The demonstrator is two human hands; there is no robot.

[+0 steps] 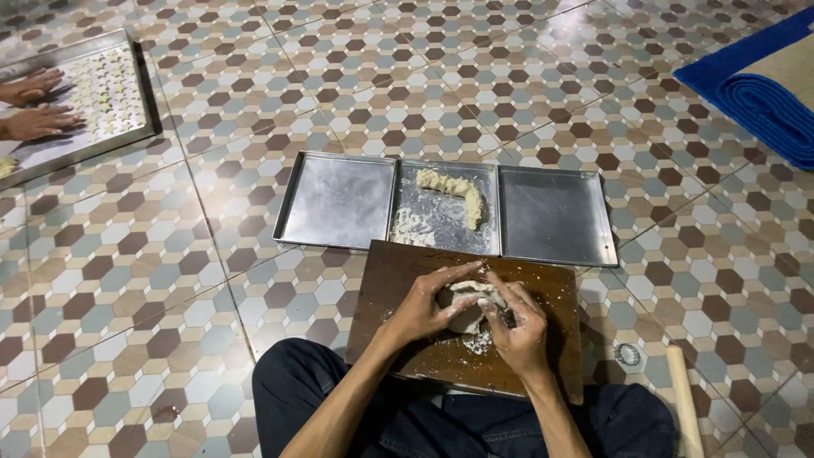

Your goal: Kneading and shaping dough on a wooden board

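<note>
A pale lump of dough (469, 304) sits on a dark wooden board (398, 280) that rests against my knees. My left hand (426, 303) cups the lump from the left. My right hand (515, 321) presses against it from the right, fingers dusted with flour. Both hands close around the same lump, and crumbs lie on the board under them. Beyond the board, a curved strip of dough (458, 193) and loose crumbs lie in the middle metal tray (487, 242).
An empty metal tray (337, 203) lies left of the middle one, another (555, 219) right. A wooden rolling pin (683, 399) lies on the tiled floor at right. Another person's hands (34, 103) rest at a tray of small pieces (110, 89) far left. A blue mat (763, 97) lies top right.
</note>
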